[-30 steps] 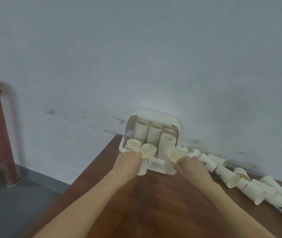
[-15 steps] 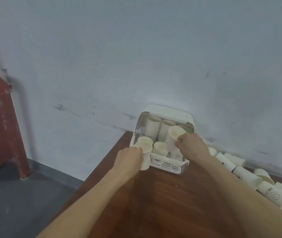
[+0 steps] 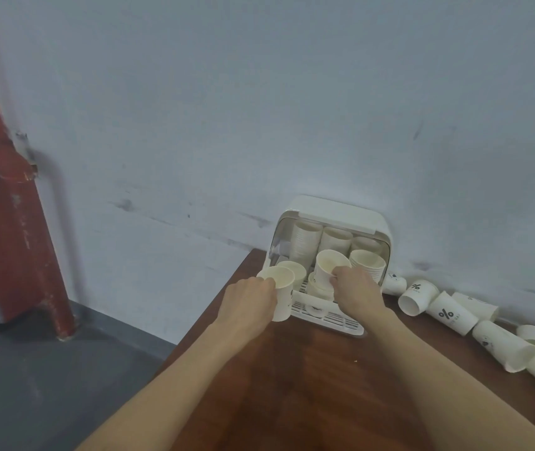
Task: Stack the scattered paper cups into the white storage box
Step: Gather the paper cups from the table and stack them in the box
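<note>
Your right hand [image 3: 354,288] has carried its gripped cup [image 3: 329,266] into the box [image 3: 334,211]; seat it. Left hand [image 3: 250,297] grips another cup [image 3: 281,291] alongside.

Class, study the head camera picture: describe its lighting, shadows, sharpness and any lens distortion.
Head view: soft, even light with no glare; only a faint shadow beside the red post; the wide lens leans the post and bows the wall; the picture is slightly soft, so print on the scattered cups is only partly legible.

Matt paper cups [image 3: 448,312], glossy wood table [image 3: 308,385]
</note>
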{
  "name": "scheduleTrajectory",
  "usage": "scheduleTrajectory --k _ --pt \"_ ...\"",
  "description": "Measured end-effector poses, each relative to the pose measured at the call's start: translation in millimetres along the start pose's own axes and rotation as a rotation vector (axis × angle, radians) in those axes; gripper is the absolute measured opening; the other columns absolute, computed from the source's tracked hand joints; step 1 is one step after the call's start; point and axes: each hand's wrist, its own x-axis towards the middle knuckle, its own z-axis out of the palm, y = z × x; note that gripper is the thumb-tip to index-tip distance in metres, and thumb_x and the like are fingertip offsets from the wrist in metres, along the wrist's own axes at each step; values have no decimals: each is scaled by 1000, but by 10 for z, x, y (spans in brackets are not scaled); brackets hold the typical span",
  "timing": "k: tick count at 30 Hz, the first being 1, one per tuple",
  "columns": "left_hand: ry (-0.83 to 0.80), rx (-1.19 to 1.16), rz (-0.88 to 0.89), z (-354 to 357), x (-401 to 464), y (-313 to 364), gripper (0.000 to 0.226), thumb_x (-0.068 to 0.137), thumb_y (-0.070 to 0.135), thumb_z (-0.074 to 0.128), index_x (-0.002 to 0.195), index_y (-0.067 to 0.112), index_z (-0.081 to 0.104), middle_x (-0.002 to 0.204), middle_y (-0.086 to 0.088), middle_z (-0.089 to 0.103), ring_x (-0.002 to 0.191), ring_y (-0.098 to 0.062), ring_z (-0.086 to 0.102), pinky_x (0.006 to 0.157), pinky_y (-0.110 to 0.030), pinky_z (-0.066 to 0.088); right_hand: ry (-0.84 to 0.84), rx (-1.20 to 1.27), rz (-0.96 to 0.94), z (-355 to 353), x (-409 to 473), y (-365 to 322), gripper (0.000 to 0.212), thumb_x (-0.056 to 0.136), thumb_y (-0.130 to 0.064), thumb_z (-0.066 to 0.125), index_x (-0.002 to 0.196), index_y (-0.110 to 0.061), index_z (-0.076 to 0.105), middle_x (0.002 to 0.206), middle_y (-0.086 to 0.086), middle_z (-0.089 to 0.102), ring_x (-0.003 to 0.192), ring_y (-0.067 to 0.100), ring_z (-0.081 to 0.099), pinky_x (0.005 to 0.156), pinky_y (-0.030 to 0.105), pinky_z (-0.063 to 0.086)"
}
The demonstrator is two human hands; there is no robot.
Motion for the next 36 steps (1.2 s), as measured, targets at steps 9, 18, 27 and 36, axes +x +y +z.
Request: scheduleTrajectory --k 9,18,27,36 --pt "-10 -9 0 44 40 15 25 99 26 36 98 14 57 97 -6 65 85 -31 61 61 -34 36 -131 -96 -18 199 25 -10 22 94 -9 40 110 -6 55 108 16 60 97 35 59 66 34 40" --pt "66 -164 -54 -51 221 -12 29 98 31 38 98 15 63 92 -7 66 85 -31 59 70 -37 45 -135 -244 -150 271 -71 -28 21 92 -3 40 112 -4 46 109 15 61 97 33 60 66 34 34" --pt "146 -199 -94 -131 684 69 28 97 24 38 90 12 62 85 -7 64 79 -31 57 63 -34 41 -84 -227 -215 384 -47 47 22 89 2 41 108 -3 49 101 13 57 95 30 58 65 33 31" --pt "143 -28 -43 225 858 185 18 96 9 44 108 13 57 102 -5 60 91 -27 57 63 -32 33 -60 -236 -264 472 21 117 28 88 3 40 113 -5 52 85 6 30 99 29 57 65 33 30"
